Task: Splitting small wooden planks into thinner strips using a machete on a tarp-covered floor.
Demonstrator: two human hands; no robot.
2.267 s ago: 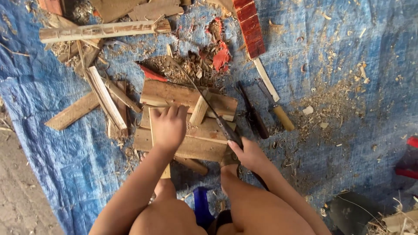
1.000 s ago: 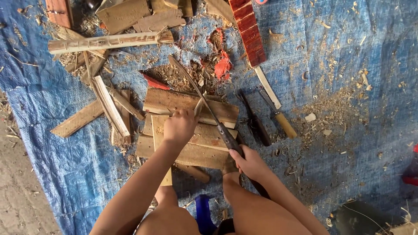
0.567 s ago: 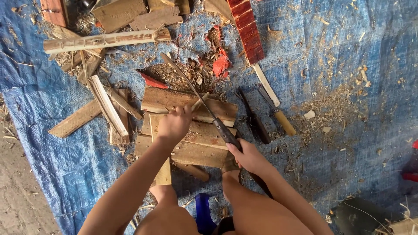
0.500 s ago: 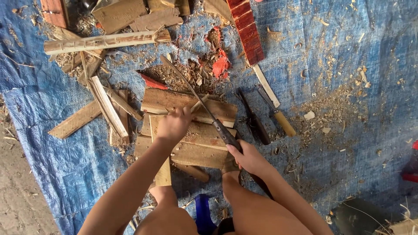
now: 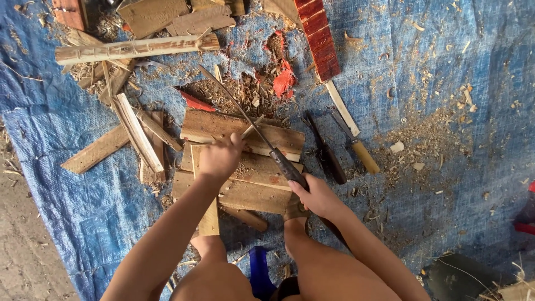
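Left hand [image 5: 218, 158]: closed on a thin wood strip [image 5: 252, 126], held upon the stacked boards [image 5: 239, 189].
Right hand [image 5: 315, 195]: clamped around the dark handle of a long knife [image 5: 245, 119], blade laid against the strip.
Ground: covered by a blue tarp [image 5: 457, 83].

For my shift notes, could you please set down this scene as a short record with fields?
Surface: blue tarp strewn with wood shavings
Left hand: holds a thin wooden stick against the stacked boards
Right hand: grip closed on the dark handle of a long knife, blade angled across the stick
Beside the boards: two tools lying on the tarp, one dark, one with a wooden handle
Top of view: bamboo pole, red plank
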